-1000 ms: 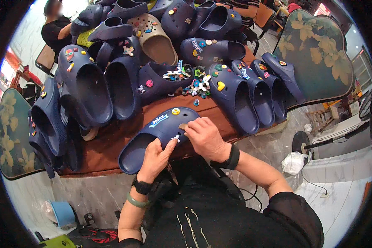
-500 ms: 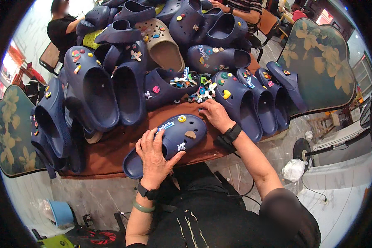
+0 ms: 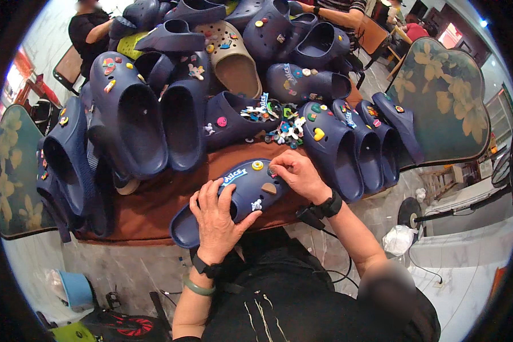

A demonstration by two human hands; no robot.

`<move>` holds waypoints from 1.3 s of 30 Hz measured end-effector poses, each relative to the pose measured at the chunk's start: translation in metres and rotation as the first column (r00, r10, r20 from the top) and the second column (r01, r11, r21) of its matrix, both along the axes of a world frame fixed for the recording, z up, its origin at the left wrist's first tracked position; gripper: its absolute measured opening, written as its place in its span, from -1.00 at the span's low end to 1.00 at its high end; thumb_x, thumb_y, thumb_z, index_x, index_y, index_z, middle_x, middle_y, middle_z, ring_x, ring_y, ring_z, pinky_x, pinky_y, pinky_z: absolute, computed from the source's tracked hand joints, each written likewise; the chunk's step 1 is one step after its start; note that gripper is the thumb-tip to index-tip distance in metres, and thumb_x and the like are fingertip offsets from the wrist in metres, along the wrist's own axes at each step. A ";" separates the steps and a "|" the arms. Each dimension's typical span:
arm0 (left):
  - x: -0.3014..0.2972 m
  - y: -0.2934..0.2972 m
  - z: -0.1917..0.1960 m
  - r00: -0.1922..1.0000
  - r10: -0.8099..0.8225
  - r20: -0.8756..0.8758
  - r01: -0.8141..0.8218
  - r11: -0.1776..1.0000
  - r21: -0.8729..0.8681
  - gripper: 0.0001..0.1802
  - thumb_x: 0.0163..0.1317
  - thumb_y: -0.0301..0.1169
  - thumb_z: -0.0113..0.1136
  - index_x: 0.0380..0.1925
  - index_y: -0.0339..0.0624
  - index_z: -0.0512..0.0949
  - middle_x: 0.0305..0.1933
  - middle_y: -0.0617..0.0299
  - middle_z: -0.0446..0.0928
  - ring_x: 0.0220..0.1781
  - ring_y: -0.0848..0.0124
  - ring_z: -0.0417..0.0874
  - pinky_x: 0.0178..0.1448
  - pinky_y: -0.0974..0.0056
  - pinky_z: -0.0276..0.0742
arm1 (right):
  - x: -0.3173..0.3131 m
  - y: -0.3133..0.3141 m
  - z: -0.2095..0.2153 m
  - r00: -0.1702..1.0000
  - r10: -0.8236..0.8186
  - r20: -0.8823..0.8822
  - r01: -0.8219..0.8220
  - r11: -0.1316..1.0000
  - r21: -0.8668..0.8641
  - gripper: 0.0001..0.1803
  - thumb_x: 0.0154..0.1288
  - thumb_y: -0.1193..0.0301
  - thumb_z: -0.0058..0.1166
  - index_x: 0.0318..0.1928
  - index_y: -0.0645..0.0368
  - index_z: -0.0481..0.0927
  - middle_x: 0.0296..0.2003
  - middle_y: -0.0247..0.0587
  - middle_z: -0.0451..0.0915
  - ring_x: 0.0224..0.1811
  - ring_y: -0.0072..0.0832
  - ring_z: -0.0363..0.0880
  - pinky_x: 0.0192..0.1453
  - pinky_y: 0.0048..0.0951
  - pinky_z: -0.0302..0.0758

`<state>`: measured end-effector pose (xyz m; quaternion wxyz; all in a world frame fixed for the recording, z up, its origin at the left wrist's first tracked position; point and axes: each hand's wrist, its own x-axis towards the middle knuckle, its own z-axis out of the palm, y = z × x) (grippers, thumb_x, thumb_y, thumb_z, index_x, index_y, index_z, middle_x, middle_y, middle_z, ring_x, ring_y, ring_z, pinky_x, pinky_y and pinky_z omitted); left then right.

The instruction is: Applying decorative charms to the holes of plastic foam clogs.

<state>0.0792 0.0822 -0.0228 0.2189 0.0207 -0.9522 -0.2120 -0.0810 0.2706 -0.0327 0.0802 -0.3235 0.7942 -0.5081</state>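
A navy clog (image 3: 244,196) lies tilted at the table's near edge, toe pointing up to the right. My left hand (image 3: 215,219) grips it from the heel side, thumb along the near side and fingers over the top. On its upper sit a lettered banner charm (image 3: 232,176), a yellow ring charm (image 3: 257,166), a tan half-round charm (image 3: 269,188) and a small white-and-blue figure charm (image 3: 256,204). Over the toe, my right hand (image 3: 295,176) pinches a small dark shoe charm (image 3: 271,171), mostly hidden by the fingertips, against the upper.
Loose colourful charms (image 3: 288,131) lie heaped behind the clog, some spilling from another navy clog (image 3: 229,122). Navy clogs (image 3: 139,134) line the left, more (image 3: 342,157) the right, and a beige clog (image 3: 236,68) sits in the pile. Brown cloth (image 3: 145,219) covers the table. Other people work across it.
My right hand has moved from beside the charm heap down and left onto the clog's toe, bringing the small charm. My left hand keeps its hold.
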 end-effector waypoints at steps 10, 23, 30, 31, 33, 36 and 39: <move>-0.001 0.001 -0.001 0.999 -0.013 -0.030 0.013 1.000 0.015 -0.21 -0.04 0.03 0.47 0.13 -0.08 0.39 0.23 0.01 0.33 0.34 0.04 0.30 0.38 -0.15 0.06 | -0.019 0.001 0.004 0.997 0.077 -0.023 -0.069 0.967 0.244 -0.75 0.26 0.40 0.27 -0.20 0.29 0.50 -0.30 -0.20 0.54 -0.25 -0.48 0.55 -0.17 -0.43 0.51; -0.006 0.002 0.002 1.000 -0.003 -0.023 0.003 1.000 0.015 -0.24 -0.08 -0.02 0.50 0.08 -0.09 0.42 0.23 0.02 0.34 0.35 0.03 0.28 0.40 -0.13 0.02 | -0.037 -0.019 -0.015 0.967 0.238 0.086 -0.250 0.844 0.474 -0.84 0.33 0.39 0.05 -0.22 0.21 0.40 -0.26 -0.04 0.48 -0.08 -0.07 0.44 0.03 -0.15 0.37; -0.003 -0.033 0.009 0.984 -0.167 0.067 0.153 0.972 0.181 -0.32 0.19 -0.07 0.27 0.23 -0.16 0.36 0.23 -0.04 0.38 0.34 0.01 0.32 0.39 -0.04 0.12 | -0.024 -0.009 -0.008 0.978 0.197 0.072 -0.207 0.957 0.201 -0.79 0.38 0.30 -0.02 -0.18 0.22 0.45 -0.29 -0.13 0.54 -0.13 -0.21 0.50 -0.03 -0.23 0.41; -0.004 -0.044 0.011 0.958 -0.236 0.162 0.175 0.932 0.318 -0.35 0.25 -0.13 0.21 0.27 -0.18 0.33 0.21 -0.09 0.40 0.32 -0.02 0.37 0.35 -0.01 0.22 | -0.020 -0.007 -0.011 0.984 0.171 0.056 -0.178 0.970 0.169 -0.78 0.39 0.30 -0.02 -0.16 0.22 0.46 -0.27 -0.11 0.55 -0.14 -0.22 0.52 -0.04 -0.23 0.42; 0.006 -0.065 0.015 0.940 -0.168 0.297 0.112 0.974 0.196 -0.37 0.29 -0.24 0.17 0.32 -0.20 0.27 0.18 -0.19 0.42 0.21 -0.11 0.46 0.22 0.01 0.41 | -0.011 -0.004 -0.029 0.998 0.040 0.053 -0.045 0.994 0.095 -0.73 0.41 0.26 0.02 -0.09 0.21 0.45 -0.26 -0.05 0.55 -0.12 -0.17 0.54 0.01 -0.22 0.45; 0.015 -0.098 0.011 0.801 -0.036 0.598 0.081 0.996 -0.048 -0.39 0.33 -0.24 0.14 0.32 -0.16 0.27 0.04 -0.26 0.50 -0.03 -0.25 0.55 0.02 -0.07 0.51 | 0.016 0.004 -0.029 0.984 -0.141 -0.110 0.148 0.988 0.055 -0.66 0.39 0.17 0.05 -0.09 0.20 0.44 -0.16 -0.03 0.52 -0.01 -0.10 0.49 0.09 -0.16 0.40; 0.024 -0.104 0.007 0.758 -0.277 0.590 0.076 0.936 0.342 -0.55 0.38 -0.25 0.06 0.20 -0.19 0.41 -0.03 -0.26 0.57 0.02 -0.18 0.59 0.04 0.03 0.50 | 0.049 0.018 -0.020 0.951 -0.275 -0.144 0.274 0.961 -0.030 -0.65 0.40 0.14 0.05 -0.12 0.19 0.44 -0.10 -0.06 0.50 0.08 -0.09 0.41 0.12 -0.14 0.34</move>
